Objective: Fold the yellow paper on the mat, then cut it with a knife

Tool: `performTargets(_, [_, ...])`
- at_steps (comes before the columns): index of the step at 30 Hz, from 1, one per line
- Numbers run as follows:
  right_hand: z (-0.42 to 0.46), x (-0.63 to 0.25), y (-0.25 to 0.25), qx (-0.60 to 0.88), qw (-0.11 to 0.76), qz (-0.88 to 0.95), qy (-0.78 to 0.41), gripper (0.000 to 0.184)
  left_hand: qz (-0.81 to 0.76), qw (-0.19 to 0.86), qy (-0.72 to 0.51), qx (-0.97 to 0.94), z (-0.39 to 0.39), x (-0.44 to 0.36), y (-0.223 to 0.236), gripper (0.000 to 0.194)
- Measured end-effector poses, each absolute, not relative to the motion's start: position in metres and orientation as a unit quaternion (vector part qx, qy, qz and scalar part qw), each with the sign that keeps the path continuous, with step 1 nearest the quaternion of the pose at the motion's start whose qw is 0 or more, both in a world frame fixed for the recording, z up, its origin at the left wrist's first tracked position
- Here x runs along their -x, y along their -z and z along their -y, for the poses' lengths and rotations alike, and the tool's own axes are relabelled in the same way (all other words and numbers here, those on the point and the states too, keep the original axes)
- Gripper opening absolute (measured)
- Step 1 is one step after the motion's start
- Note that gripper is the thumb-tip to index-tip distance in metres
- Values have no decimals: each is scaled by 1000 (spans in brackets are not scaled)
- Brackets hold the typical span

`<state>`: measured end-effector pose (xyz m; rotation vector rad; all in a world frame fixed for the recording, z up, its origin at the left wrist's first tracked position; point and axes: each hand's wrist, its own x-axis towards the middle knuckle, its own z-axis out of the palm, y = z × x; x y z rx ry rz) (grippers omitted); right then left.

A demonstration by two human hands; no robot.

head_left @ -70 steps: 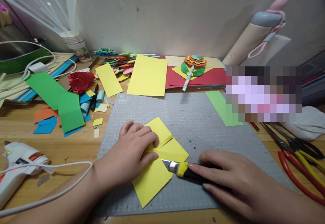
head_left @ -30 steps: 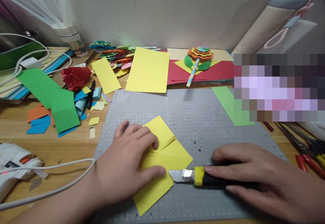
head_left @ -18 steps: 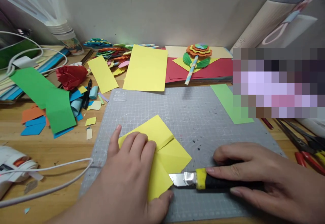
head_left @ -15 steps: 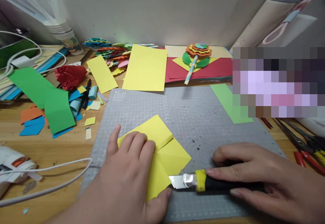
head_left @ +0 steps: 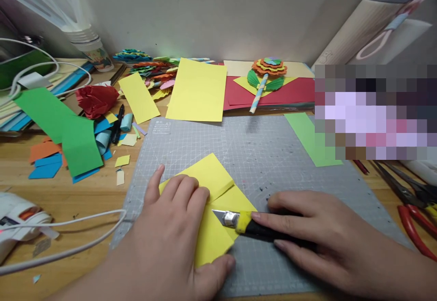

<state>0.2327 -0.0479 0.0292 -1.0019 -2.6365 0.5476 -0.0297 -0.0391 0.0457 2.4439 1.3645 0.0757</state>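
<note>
My left hand (head_left: 174,232) lies spread over a folded piece of yellow paper (head_left: 212,244), pressing it onto the grey cutting mat (head_left: 266,155); its thumb rests by the paper's near edge. My right hand (head_left: 314,232) is closed around a utility knife (head_left: 261,232) with a black and yellow handle. The bare blade (head_left: 220,217) points left, over the paper, close to the left fingers. Creases and a raised flap edge run across the paper's right half. What lies beneath my left palm is hidden.
Scissors with red handles (head_left: 411,221) lie at the right. A light green strip (head_left: 307,141) rests on the mat's far right. Green paper (head_left: 80,144), scraps and a white cable (head_left: 85,251) are at the left. Yellow sheets (head_left: 198,91) and a paper flower (head_left: 269,68) stand behind.
My right hand has moved left and slightly away from me with the utility knife. Its blade has gone from the paper's near right edge to over the paper. My left hand stays in place.
</note>
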Motion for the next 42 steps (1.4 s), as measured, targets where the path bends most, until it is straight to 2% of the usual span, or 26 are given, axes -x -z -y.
performTargets(1, [48,-232,-29,346,134,910,-188,40,-480,173,-30,-860,38,31,-44,43])
performTargets(4, [46,-231,-28,335,132,915,-180,40,-492,161,-42,-854,30,35,-36,18])
performTargets(11, [45,-230,-26,336,126,916,-182,42,-479,199,-77,-851,13,39,-28,16])
performTargets(25, [42,-232,-30,333,100,914,-208,41,-474,208,-80,-852,12,39,-30,16])
performTargets(37, [40,-234,-32,341,113,909,-212,39,-476,215,-87,-849,12,39,-29,16])
performTargets(42, [38,-247,-36,335,117,907,-227,46,-473,216,-92,-849,13,41,-27,17])
